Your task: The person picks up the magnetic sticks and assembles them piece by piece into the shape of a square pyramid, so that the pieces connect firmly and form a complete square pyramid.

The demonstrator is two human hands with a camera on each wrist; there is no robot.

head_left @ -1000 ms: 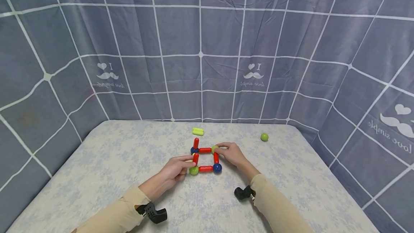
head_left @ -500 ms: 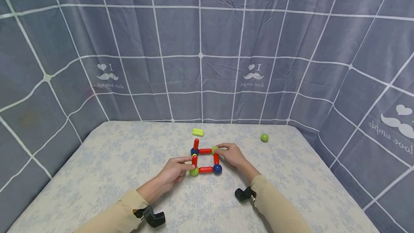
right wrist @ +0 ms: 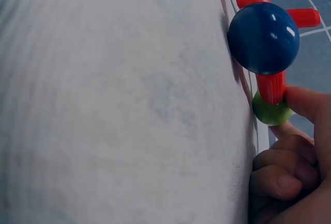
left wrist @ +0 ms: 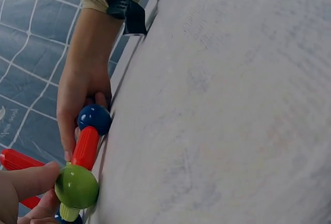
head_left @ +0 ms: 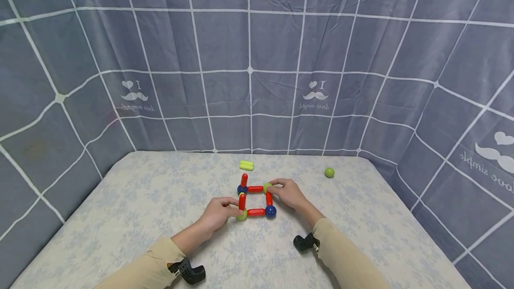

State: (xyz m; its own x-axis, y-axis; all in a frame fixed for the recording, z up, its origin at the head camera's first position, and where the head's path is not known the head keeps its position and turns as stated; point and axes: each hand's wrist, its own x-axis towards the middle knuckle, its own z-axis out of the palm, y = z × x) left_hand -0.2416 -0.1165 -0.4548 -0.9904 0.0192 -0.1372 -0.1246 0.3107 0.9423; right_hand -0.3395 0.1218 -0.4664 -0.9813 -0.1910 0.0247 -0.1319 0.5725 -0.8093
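Observation:
Red rods and balls form a square frame on the table. My left hand (head_left: 218,213) pinches the green ball (left wrist: 77,187) at the near left corner, where a red rod (head_left: 242,201) stands up. At the far right corner my right hand (head_left: 288,192) pinches another green ball (head_left: 267,186) between thumb and finger. A blue ball (head_left: 271,211) makes the near right corner. The far left blue ball (head_left: 241,190) bears a second upright red rod (head_left: 244,180). Part of a yellow-green rod (left wrist: 69,212) shows by the near left ball; the upright rod mostly hides that side.
Two yellow-green rods (head_left: 246,165) lie side by side behind the frame. A loose green ball (head_left: 329,172) rests at the back right of the patterned table (head_left: 132,191). A grey checked curtain (head_left: 225,92) stands behind the table and along its sides.
My left thumb and fingers have shifted down from the near upright red rod to the green ball beneath it. That rod has moved slightly left and upright. The right hand holds its place.

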